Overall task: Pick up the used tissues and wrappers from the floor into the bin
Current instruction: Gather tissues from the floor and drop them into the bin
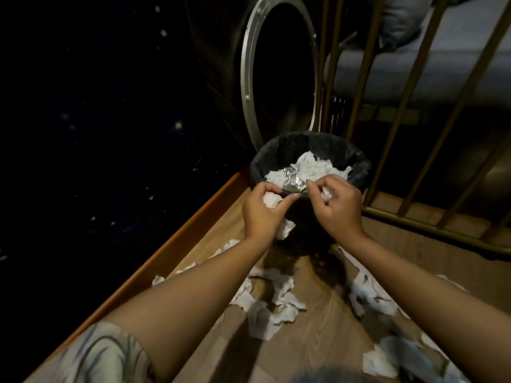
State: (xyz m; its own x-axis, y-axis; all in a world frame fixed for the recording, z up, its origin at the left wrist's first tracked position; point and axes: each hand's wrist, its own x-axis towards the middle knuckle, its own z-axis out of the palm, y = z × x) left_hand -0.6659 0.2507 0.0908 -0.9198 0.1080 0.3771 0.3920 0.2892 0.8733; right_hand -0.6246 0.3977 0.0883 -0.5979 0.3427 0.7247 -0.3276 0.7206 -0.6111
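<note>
White tissue fills both hands at the near rim of the bin (356, 168), a round one with a black liner that stands on the wood floor (326, 335) beside a gold railing (414, 225). The left hand (262, 210) has its grip closed round a crumpled wad (272, 200), with more tissue hanging below the palm; thumb and forefinger reach to the rim. The right hand (338, 208) pinches a smaller scrap (327, 194), most of it hidden in the curled fingers. Inside the bin lie tissues (312, 167) and a silver wrapper (293, 178) already. The step in hand looks like the drop. To do it well, I would carry both hands forward until they are clear over the opening, not just at its edge, then spread the fingers fully so nothing clings; the hanging tail under the left palm could catch the rim and fall outside. The bin seems light, so leaning on the rim might tip it. Plenty is left: torn tissues lie scattered on the floor between the forearms (273, 302), to the right (370, 297), and near the lower right corner (378, 363). Gathering several pieces per trip would save reaches.
</note>
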